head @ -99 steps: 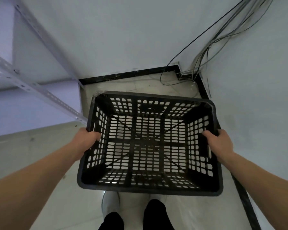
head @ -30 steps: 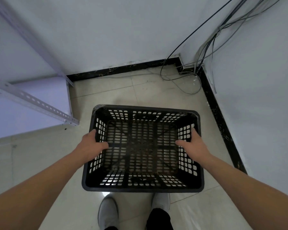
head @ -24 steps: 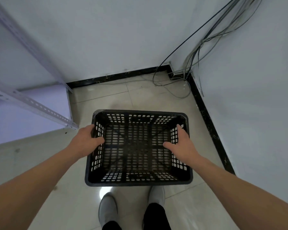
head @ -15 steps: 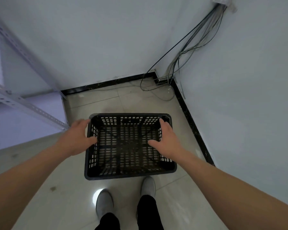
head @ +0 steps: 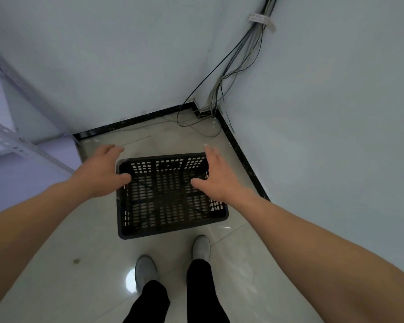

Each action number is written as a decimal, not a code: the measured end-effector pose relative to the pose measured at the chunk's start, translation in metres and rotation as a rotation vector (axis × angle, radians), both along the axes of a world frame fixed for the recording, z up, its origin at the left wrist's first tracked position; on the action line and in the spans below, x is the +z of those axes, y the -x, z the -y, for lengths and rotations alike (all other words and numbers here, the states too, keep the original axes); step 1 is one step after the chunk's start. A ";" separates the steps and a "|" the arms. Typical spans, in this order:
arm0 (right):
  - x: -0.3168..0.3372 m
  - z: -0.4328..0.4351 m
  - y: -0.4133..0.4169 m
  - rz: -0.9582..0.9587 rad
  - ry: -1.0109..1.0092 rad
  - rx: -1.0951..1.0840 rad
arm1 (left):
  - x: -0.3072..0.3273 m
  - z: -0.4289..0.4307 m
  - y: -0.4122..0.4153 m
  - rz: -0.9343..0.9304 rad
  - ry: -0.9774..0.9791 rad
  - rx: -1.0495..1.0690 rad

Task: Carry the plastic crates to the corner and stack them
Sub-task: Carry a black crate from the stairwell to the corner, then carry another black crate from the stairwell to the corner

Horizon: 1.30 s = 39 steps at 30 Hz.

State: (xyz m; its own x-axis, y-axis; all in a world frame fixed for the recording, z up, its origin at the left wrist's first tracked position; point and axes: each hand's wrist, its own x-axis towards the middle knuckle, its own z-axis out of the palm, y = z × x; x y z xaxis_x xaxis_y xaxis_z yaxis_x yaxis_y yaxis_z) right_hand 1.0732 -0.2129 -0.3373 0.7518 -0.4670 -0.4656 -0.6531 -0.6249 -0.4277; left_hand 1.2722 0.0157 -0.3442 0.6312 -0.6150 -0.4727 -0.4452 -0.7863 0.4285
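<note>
A black perforated plastic crate (head: 170,206) sits on the tiled floor near the room's corner, its open top facing up. It holds nothing. My left hand (head: 100,171) hovers over its left rim with fingers spread and relaxed, gripping nothing. My right hand (head: 216,176) hovers over the right rim, fingers straight and spread, also free of the crate. Both hands appear lifted clear above it. No other crate is in view.
Loose cables (head: 222,89) run down the wall corner and lie on the floor (head: 79,229) behind the crate. A metal shelf frame (head: 21,145) stands at the left. Black skirting (head: 245,159) lines both walls. My feet (head: 173,259) stand just before the crate.
The crate was lowered to the floor near the corner. Both hands let go of its rims, opened, and rose away from it as the view pulled back.
</note>
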 end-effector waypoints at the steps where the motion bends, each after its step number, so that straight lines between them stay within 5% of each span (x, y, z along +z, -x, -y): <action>1: 0.006 -0.001 0.002 0.009 0.017 0.005 | 0.006 0.001 0.001 0.000 0.008 -0.008; 18: 0.110 0.001 0.033 0.121 0.138 0.109 | 0.117 0.004 0.060 0.108 0.113 0.007; 39: 0.260 -0.030 0.181 0.371 0.343 0.170 | 0.277 0.005 0.210 0.375 0.286 -0.130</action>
State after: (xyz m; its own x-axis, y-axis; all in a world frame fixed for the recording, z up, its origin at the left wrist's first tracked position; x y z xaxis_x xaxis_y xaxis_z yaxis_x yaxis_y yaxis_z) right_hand 0.8922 -0.1829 -0.0777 0.9153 -0.4027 0.0040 -0.3739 -0.8534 -0.3632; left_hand 1.0625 0.0112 -0.0673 0.6351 -0.7719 -0.0281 -0.6967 -0.5882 0.4106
